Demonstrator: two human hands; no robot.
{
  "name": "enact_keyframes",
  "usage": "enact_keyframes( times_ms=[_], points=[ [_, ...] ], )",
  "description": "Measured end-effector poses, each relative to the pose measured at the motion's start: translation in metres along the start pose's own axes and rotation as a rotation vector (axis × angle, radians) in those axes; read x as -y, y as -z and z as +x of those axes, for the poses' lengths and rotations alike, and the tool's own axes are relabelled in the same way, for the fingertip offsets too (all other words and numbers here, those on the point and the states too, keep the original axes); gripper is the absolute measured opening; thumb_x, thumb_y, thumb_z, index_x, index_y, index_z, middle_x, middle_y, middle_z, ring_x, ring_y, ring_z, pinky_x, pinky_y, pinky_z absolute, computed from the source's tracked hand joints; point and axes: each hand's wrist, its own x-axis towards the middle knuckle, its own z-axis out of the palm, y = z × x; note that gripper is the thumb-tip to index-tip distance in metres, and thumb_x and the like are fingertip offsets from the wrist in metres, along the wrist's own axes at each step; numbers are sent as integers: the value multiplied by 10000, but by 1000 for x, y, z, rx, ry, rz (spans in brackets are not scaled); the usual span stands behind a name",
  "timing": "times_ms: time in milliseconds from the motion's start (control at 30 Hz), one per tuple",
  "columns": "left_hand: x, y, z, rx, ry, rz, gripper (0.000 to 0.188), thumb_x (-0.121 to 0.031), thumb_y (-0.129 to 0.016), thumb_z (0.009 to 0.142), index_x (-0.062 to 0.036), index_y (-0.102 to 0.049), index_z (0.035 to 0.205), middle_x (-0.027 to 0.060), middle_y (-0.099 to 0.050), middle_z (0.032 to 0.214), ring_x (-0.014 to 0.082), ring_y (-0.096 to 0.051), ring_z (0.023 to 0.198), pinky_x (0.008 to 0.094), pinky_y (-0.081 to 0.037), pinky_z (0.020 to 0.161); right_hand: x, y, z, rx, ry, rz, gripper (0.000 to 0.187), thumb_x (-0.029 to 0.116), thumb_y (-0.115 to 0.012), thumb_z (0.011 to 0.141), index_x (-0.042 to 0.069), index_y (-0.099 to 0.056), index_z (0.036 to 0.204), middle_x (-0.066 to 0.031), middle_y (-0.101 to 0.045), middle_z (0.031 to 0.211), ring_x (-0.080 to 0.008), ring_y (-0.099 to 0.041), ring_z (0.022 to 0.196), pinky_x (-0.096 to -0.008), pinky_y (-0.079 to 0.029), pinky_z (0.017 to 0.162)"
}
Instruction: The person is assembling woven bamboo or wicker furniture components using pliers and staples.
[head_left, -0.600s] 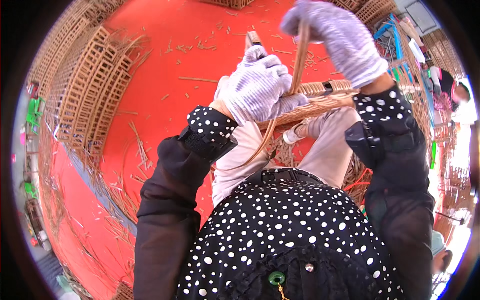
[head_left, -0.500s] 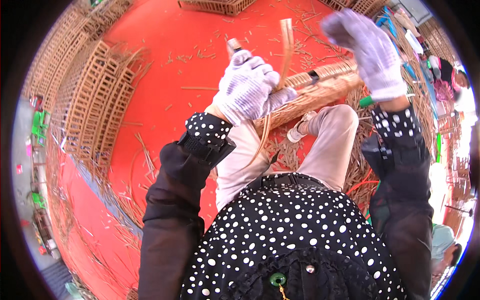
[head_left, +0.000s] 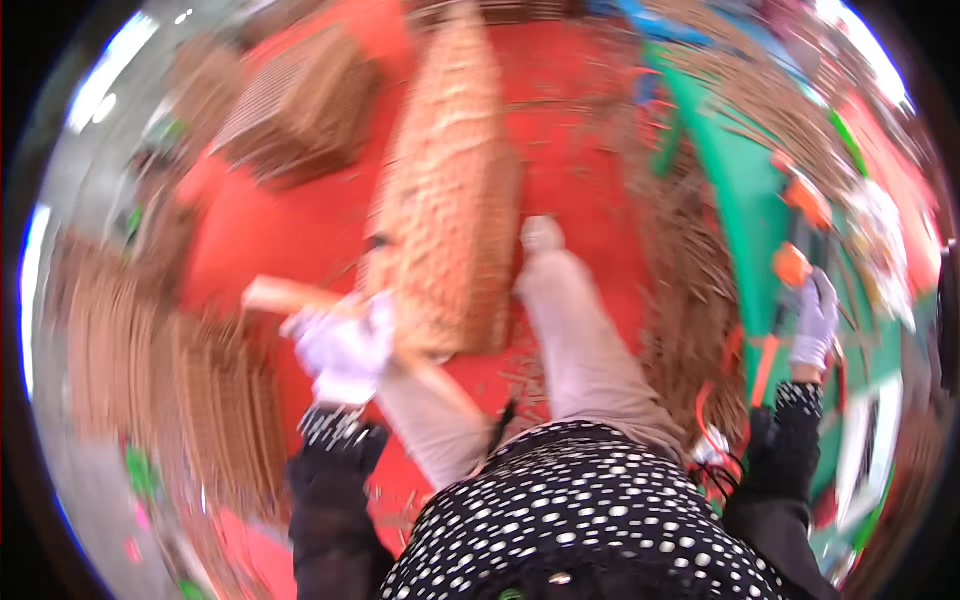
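My left hand [head_left: 340, 350], in a whitish glove, is closed round a flat tan strip [head_left: 285, 296] that sticks out to its left. Just beyond that hand lies a long woven tan basketwork piece [head_left: 440, 190], stretching away over the red floor. Far out to the right, my gloved right hand [head_left: 817, 318] is at a dark tool with orange parts [head_left: 808, 200], its fingers beside the lower orange part. Motion blur hides whether those fingers grip it.
A green surface [head_left: 715, 150] on the right bears brown strips and a clear plastic bag [head_left: 880, 250]. Brown strips [head_left: 690, 260] are heaped beside it. Slatted stacks [head_left: 225, 410] stand at the left, with another woven stack [head_left: 300, 105] farther off. An orange cord [head_left: 708, 415] lies near my right arm.
The view has swung to the right. My right hand has gone from above the woven piece out to the orange-and-dark tool. My left hand still holds the strip.
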Motion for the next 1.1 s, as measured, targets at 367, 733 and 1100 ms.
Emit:
enact_keyframes(
  times_ms=[367, 733, 1100],
  points=[
    [14, -13, -9, 41, -8, -123, 354, -256, -450, 900, -60, -501, 609, 121, -459, 537, 309, -465, 525, 400, -362, 544, -28, 48, 36, -50, 10, -350, 362, 107, -565, 802, -27, -480, 1128, -111, -593, 926, -185, -595, 793, -275, -490, 674],
    [9, -4, 0, 60, 26, -117, 360, -334, -489, 850, -120, -454, 563, 90, -475, 500, 304, -486, 491, 425, -325, 531, -73, -50, 185, 556, 241, -416, 563, -9, -645, 632, 20, -477, 1169, -42, -586, 844, -161, -565, 735, -287, -479, 648],
    [37, -15, -23, -63, 134, -275, 200, -169, -568, 785, -53, -566, 623, 128, -491, 514, 316, -491, 511, 412, -377, 516, 125, -146, -20, 970, 118, 287, 313, 159, -599, 751, 26, -534, 1027, -3, -539, 835, -86, -507, 701, -214, -408, 624]
  ],
)
